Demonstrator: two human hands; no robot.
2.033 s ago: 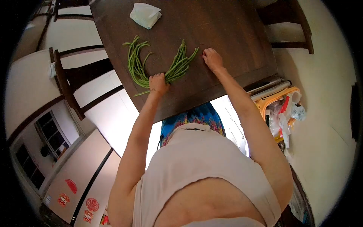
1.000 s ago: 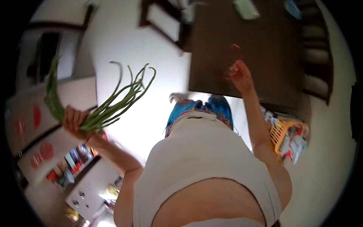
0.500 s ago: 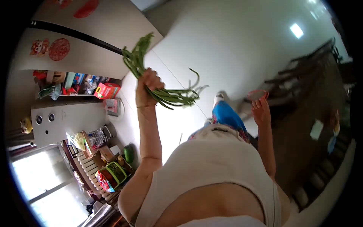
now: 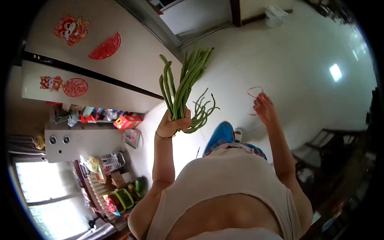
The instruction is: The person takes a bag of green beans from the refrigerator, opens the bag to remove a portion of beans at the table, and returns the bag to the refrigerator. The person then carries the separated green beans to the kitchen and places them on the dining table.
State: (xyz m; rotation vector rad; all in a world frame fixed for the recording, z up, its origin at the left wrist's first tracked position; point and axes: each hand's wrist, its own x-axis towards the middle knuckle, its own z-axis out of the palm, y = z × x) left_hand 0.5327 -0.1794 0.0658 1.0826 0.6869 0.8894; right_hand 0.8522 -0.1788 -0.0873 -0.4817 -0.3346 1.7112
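Observation:
A bunch of long green beans (image 4: pixel 186 88) is held up off the floor in my left hand (image 4: pixel 174 125), whose fingers wrap round its middle. The stalks fan upward, and thinner ends droop to the right of the hand. My right hand (image 4: pixel 264 107) is out over the floor on the right, its fingers pinched on a thin red string (image 4: pixel 255 88). The string loops above the fingertips, and an end shows below them on the left.
A fridge (image 4: pixel 132 44) with red stickers stands at the upper left. Below it are a white cabinet (image 4: pixel 86 144) and a green basket (image 4: pixel 125 200). Dark chairs (image 4: pixel 340 140) stand at the right. A white bin (image 4: pixel 275 17) is at the top.
The beans have left the table in my left hand. My view has turned from the table toward the fridge, and the table has shifted to the lower right. The red string is now plain in my right hand.

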